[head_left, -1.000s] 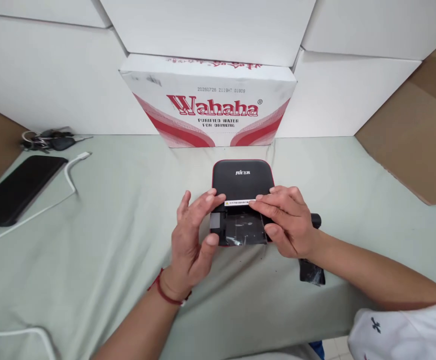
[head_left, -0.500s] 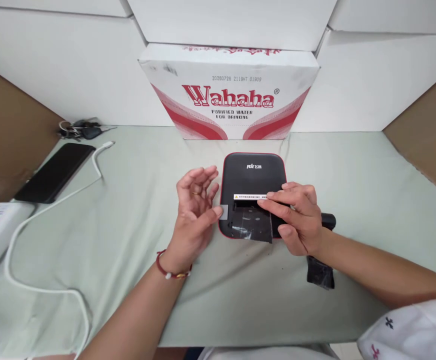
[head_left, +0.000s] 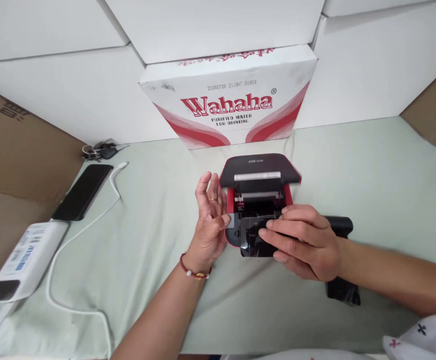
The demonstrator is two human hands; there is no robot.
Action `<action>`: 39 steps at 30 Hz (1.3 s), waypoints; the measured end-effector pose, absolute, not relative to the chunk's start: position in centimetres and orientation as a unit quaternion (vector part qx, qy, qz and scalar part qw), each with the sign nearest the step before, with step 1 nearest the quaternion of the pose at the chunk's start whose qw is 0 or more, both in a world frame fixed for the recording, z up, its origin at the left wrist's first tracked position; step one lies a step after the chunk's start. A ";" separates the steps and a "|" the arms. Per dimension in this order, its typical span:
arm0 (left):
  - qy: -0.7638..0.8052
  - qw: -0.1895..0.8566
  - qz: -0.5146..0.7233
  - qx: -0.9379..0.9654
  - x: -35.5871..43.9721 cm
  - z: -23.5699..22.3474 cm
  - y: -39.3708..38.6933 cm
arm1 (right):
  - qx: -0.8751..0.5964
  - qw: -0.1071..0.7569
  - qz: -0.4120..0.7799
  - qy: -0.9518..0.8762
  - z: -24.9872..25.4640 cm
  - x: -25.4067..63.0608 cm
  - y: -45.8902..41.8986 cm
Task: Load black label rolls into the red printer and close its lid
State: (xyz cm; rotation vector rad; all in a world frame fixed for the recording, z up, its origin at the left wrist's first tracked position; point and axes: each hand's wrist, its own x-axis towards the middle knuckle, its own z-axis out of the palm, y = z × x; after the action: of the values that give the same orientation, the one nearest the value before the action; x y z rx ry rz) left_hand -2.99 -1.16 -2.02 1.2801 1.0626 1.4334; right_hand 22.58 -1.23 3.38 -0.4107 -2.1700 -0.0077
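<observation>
A small black and red label printer lies on the cloth with its lid raised, showing a roller and the dark inside. My left hand is at its left side, thumb on the grey latch button, the other fingers spread apart. A strip of glossy black film hangs over the printer's front. My right hand grips the front right corner, its fingertips lying on the film and its thumb at the front edge. Partly hidden under my right forearm is a black roll, with a black flap nearer me.
A Wahaba-style white and red carton marked Wahaha stands behind the printer. White boxes form the back wall. At the left lie keys, a black phone, a white power bank and a white cable. Brown cardboard borders the left.
The printer's lid has swung up from closed. My right fingertips have shifted from the lid's edge onto the black film. The view has tilted a little.
</observation>
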 end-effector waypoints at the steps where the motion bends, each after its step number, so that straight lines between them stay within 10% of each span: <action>1: 0.424 0.473 0.579 0.511 -3.0 -2.1 -1.2 | -0.166 0.447 -0.005 -0.879 3.5 22.6 -1.1; 12: 0.399 0.548 0.583 0.447 -2.3 -1.6 -1.4 | -0.277 0.380 0.174 -0.865 9.3 21.7 1.3; 20: 0.379 0.586 0.596 0.397 -2.0 -0.5 -1.6 | -0.415 -0.033 0.017 -0.909 10.6 16.6 6.9; 32: 0.397 0.573 0.593 0.403 -2.6 -0.7 -1.7 | -0.394 0.163 0.154 -0.891 16.0 25.6 5.7; 39: 0.413 0.579 0.591 0.380 -2.7 0.0 -2.0 | -0.459 0.103 0.259 -0.844 7.4 29.8 9.8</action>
State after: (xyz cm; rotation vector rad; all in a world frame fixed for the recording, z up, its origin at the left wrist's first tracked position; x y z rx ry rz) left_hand -2.73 -2.02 0.04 0.8890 0.9661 1.3825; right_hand 29.83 9.83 7.40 -1.3555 -2.4898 0.7646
